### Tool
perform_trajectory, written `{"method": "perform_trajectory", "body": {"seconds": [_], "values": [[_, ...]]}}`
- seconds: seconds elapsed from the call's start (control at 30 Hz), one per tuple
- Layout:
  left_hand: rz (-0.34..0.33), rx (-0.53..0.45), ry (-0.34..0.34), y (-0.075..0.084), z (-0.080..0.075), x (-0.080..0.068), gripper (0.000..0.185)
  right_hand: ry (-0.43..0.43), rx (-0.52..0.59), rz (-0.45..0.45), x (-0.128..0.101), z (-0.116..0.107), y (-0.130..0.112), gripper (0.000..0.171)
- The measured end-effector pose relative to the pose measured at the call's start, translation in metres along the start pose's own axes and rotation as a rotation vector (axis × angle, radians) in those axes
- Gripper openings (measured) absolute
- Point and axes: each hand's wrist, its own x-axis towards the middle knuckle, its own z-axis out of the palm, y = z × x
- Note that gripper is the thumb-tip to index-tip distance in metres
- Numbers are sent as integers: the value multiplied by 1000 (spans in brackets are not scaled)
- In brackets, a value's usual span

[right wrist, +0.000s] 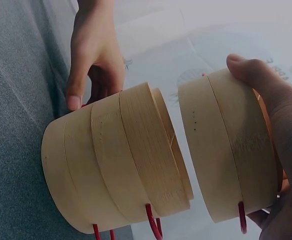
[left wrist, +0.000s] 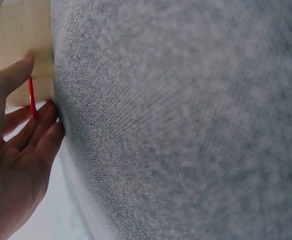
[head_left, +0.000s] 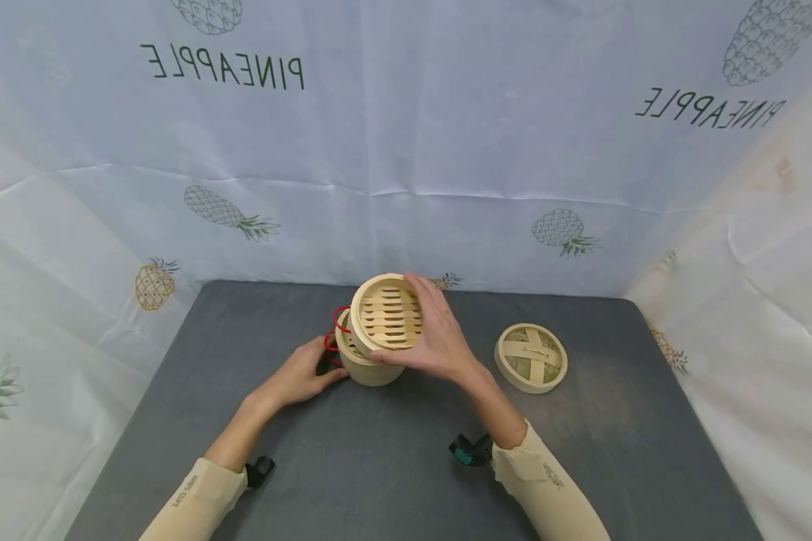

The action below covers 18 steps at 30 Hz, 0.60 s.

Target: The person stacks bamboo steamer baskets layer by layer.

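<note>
R hand [head_left: 436, 338] gripped tilted bamboo steamer tier [head_left: 391, 310] just above steamer stack's [head_left: 372, 374] 1 o'clock; L hand [head_left: 303, 373], thumb & fingers apart, touched stack's 8 o'clock. Tilt prob. could've bumped, toppled stack.

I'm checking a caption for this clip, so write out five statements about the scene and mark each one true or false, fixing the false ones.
1. The right hand holds a bamboo steamer tier. True.
2. The round lid lies on the table, to the right of the steamer stack. True.
3. The held tier sits flush on the stack. False: the right wrist view shows a gap between them.
4. The left hand rests on the lid. False: it is at the left side of the stack.
5. The loops on the stack are blue. False: red loops show there.
</note>
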Motion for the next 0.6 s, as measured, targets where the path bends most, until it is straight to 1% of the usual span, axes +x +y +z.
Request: {"method": "perform_trajectory", "body": {"seconds": [0.1, 0.17, 0.3, 0.43, 0.6], "values": [[-20, 2, -13, 3, -2, 0, 60, 3, 6, -3, 1, 2, 0, 130], [-62, 7, -40, 14, -7, 1, 61, 2, 10, -3, 2, 3, 0, 131], [-106, 31, -69, 19, -9, 1, 60, 2, 15, 2, 3, 5, 0, 131], [-115, 41, -72, 20, -10, 2, 60, -4, 17, 5, 5, 8, 0, 130], [-107, 41, -64, 19, -9, 1, 61, -12, 11, 4, 6, 11, -1, 129]]}}
